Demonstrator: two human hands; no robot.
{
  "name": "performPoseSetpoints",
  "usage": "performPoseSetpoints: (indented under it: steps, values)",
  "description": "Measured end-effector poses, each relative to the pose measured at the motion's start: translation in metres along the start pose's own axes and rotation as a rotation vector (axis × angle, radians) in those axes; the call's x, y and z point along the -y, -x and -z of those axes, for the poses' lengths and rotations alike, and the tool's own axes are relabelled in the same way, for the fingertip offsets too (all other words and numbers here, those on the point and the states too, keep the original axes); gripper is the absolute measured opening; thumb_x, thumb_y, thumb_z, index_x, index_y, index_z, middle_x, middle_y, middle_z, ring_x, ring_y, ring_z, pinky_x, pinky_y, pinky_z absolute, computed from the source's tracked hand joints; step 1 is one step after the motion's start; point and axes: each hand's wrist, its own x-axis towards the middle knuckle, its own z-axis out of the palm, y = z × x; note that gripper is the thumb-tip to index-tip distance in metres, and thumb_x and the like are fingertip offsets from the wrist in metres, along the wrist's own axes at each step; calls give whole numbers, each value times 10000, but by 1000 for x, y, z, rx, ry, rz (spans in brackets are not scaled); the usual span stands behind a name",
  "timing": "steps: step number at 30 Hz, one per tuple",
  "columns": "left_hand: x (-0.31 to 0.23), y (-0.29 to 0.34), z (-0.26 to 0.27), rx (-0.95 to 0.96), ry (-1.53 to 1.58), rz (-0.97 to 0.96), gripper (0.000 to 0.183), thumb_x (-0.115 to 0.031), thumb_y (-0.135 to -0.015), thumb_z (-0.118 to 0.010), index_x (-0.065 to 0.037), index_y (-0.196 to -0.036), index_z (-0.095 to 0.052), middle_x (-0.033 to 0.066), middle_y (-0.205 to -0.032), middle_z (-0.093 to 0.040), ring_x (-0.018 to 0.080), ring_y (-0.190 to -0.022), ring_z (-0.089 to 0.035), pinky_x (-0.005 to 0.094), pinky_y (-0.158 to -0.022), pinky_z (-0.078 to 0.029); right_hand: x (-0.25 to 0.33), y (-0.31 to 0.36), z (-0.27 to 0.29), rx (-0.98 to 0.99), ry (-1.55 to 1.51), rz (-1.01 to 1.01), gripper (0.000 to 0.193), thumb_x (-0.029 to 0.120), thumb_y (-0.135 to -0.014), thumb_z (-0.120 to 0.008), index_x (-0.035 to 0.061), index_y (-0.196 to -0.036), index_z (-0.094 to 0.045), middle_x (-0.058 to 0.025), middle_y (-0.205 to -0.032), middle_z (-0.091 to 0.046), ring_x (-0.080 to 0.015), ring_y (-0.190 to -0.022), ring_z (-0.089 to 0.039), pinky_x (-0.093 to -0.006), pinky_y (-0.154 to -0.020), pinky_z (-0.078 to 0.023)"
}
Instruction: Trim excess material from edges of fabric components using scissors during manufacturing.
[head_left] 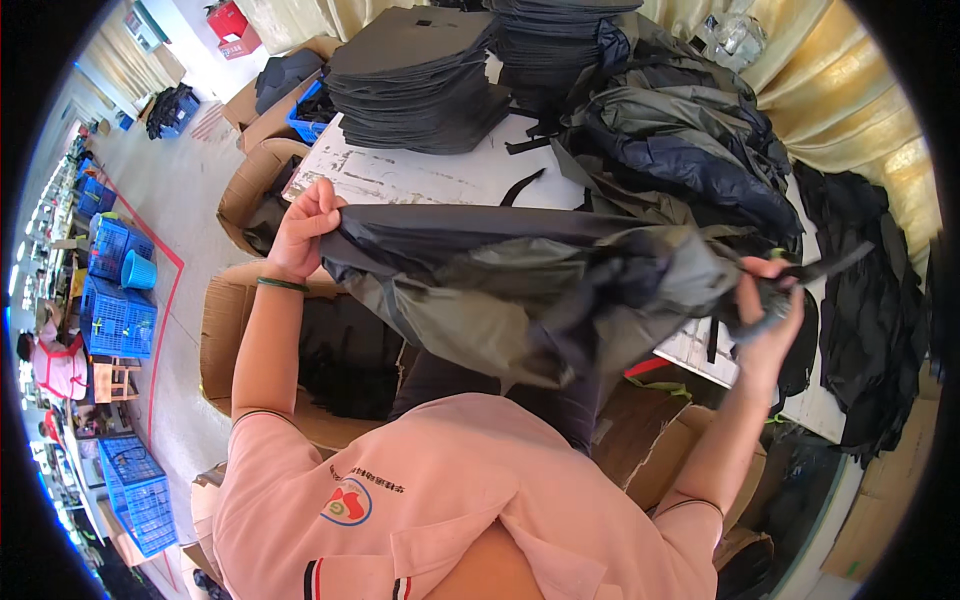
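Across the near edge of the white worktable (440, 182), a black-and-olive fabric piece (450, 315) hangs stretched. Near the worktable's left edge, the left hand (303, 232) pinches one corner between thumb and fingers; toward its right side, the blurred right hand (768, 312) grasps the other end. Stacked black panels (415, 85) and heaped fabric (685, 130) lie on the worktable.

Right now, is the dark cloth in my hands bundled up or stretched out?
Stretched out: the cloth spans from left hand to right hand, its lower part sagging.
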Motion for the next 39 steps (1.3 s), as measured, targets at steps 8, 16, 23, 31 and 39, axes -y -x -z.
performPoseSetpoints:
  steps: [8, 16, 23, 31, 39]
  values:
    - [52, -29, 3, -117, -1292, -164, 147, -28, -797, -652, -41, -909, -557, 75, -858, -619, 183, -795, -592, 287, -743, -456, 3, -18, -8, 58, 514, 8, 261, -101, -780, -611, 37, -989, -538, -78, -934, -659, -188, -860, -632, -282, -798, -464]
    - [116, -5, -59, 130, -1308, -92, 265, -264, -772, -734, -61, -871, -596, 100, -797, -580, 302, -800, -567, 393, -712, -455, -44, 12, -49, 185, 456, -154, 296, 76, -756, -766, 11, -913, -524, -98, -818, -663, -182, -734, -634, -292, -699, -487]
    - [145, 36, -55, 24, -1615, -98, 363, -291, -689, -784, -103, -917, -573, 81, -865, -530, 305, -867, -528, 420, -758, -410, -44, 42, -102, 362, 693, -266, 445, 280, -703, -827, 23, -880, -509, -144, -783, -645, -326, -721, -641, -380, -678, -488]
    - [183, 48, -84, 3, -1455, -182, 316, -238, -732, -763, -95, -948, -584, 68, -893, -546, 286, -864, -527, 401, -745, -394, -95, 65, -87, 284, 486, -227, 297, -145, -726, -576, -1, -978, -516, -109, -882, -661, -208, -809, -664, -317, -744, -502]
    - [212, 33, -88, -151, -1499, -191, 199, -184, -747, -730, -109, -882, -604, 66, -883, -536, 285, -865, -518, 400, -750, -390, -93, 35, -50, 261, 327, -193, 305, -78, -747, -653, 28, -995, -511, -101, -951, -697, -208, -824, -658, -287, -741, -485]
